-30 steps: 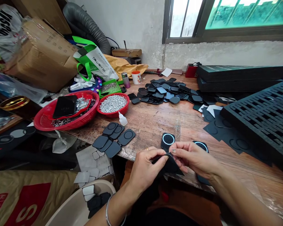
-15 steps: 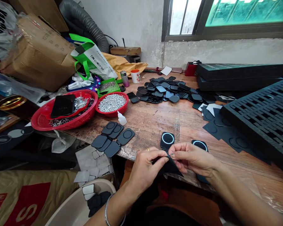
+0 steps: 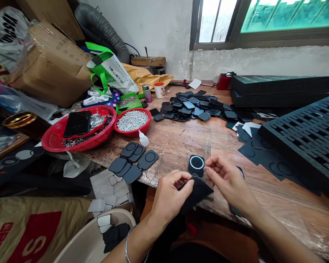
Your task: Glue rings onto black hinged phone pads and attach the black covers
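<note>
My left hand (image 3: 168,195) is closed on a thin black pad with a ring outline (image 3: 199,191), held over the table's front edge. My right hand (image 3: 229,182) is just right of it, thumb and forefinger pinched near the pad's upper corner; what they pinch is too small to make out. A black rounded part with a light-blue ring (image 3: 196,165) lies on the wooden table (image 3: 181,138) right behind my fingers. A second such part is mostly hidden behind my right hand.
Several black pads (image 3: 133,162) lie at the left front; a big pile (image 3: 194,106) sits farther back. Two red baskets (image 3: 79,129) (image 3: 132,122) hold metal screws. Black foam trays (image 3: 304,135) fill the right side. A beige bin (image 3: 93,237) stands below at the left.
My right hand has lifted up and to the right, off the pad's surface. The pad now lies flatter in my left hand, its ringed face showing.
</note>
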{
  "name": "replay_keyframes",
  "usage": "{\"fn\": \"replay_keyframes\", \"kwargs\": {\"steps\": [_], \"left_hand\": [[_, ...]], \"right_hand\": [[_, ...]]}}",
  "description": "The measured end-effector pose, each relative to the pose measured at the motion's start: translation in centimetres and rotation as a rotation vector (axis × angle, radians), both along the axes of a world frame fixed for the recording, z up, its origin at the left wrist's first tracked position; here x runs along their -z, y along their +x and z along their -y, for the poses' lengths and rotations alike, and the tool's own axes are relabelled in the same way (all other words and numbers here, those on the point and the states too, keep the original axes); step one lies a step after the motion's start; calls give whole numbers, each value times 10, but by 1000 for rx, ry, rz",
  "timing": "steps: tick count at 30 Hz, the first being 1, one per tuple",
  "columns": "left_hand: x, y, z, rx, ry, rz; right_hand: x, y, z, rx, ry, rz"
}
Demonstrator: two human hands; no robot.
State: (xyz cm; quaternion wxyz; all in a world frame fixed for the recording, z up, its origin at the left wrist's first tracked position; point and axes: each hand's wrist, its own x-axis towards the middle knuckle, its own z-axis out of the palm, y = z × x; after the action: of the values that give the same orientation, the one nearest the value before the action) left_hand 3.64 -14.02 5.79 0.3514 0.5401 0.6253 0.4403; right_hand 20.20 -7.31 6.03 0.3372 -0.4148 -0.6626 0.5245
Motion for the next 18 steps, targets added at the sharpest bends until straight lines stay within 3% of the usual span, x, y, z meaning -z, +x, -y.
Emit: {"fn": "replay_keyframes", "kwargs": {"steps": [3, 5, 18], "left_hand": [[-1, 2, -2, -47, -42, 117], [-2, 3, -3, -37, -36, 167], [-3, 8, -3, -6, -116, 364]], "right_hand": [[-2, 0, 9, 46, 465, 89], [-2, 0, 13, 1, 641, 130], [1, -4, 18, -12, 865, 207]]}}
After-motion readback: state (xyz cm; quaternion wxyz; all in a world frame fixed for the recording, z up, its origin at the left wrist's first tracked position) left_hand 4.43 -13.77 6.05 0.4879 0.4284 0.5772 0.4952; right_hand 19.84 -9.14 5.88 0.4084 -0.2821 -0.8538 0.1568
